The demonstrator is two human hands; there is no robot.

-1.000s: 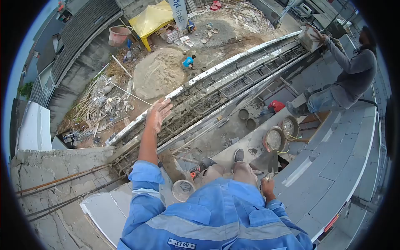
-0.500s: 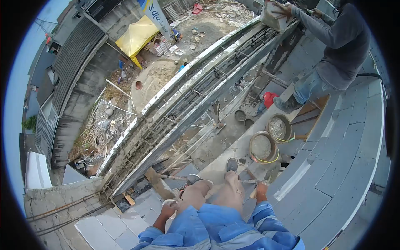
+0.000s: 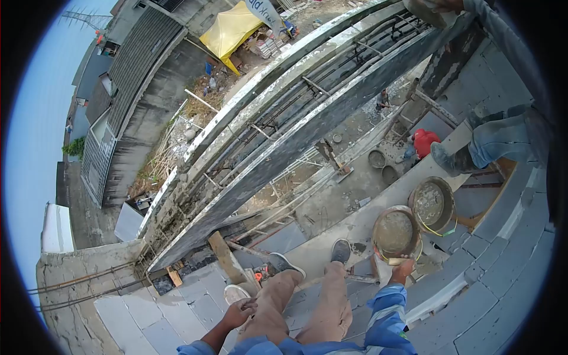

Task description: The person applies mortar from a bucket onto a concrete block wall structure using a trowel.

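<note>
My right hand (image 3: 402, 271) is closed around the light wooden handle (image 3: 397, 261) of what looks like a trowel, beside the nearer mortar bucket. Its blade is hard to make out. This round bucket (image 3: 395, 232) holds grey mortar and has a yellow handle. A second bucket (image 3: 433, 204) of mortar stands just beyond it. My left hand (image 3: 239, 312) is at my left knee with its fingers curled; whether something small is in them is hidden. A whitish round object (image 3: 236, 294) lies just past that hand.
A long formwork channel (image 3: 284, 124) with rebar and wet concrete crosses ahead. My shoes rest on a narrow plank (image 3: 319, 244) high above the ground. A co-worker (image 3: 503, 142) stands at right, holding a bucket (image 3: 429, 10) over the channel. Someone in red (image 3: 425, 142) is below. Block wall (image 3: 503, 266) curves along the right.
My view has swung so the scene sits further right and lower. My right hand has moved up and right to the nearer bucket's rim. The co-worker's bucket has moved to the upper edge.
</note>
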